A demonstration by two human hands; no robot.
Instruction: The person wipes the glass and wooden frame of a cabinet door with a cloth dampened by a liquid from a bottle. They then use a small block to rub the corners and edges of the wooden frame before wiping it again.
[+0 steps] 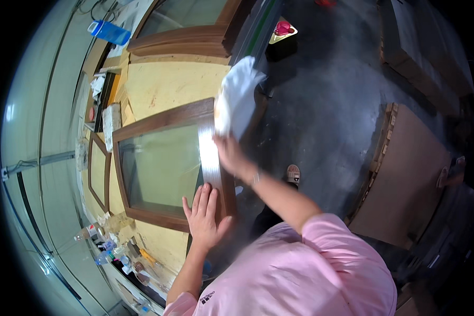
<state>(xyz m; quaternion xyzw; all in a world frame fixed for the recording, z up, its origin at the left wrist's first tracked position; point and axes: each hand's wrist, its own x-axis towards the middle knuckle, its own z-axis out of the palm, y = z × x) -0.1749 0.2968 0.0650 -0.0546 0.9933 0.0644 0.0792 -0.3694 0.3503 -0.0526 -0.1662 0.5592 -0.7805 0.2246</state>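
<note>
On worktop (163, 84): glazed frame (163, 168).
Left hand (204, 213): flat, open, pressing near rail.
Right hand (227, 152): gripping cloth (237, 95), farther along that rail.

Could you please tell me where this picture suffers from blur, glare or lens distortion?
Head view: the white cloth in the right hand is motion-blurred; a bright glare streak lies on the wooden frame rail; the fisheye bends straight edges near the rim; the left hand looks sharp.
</note>
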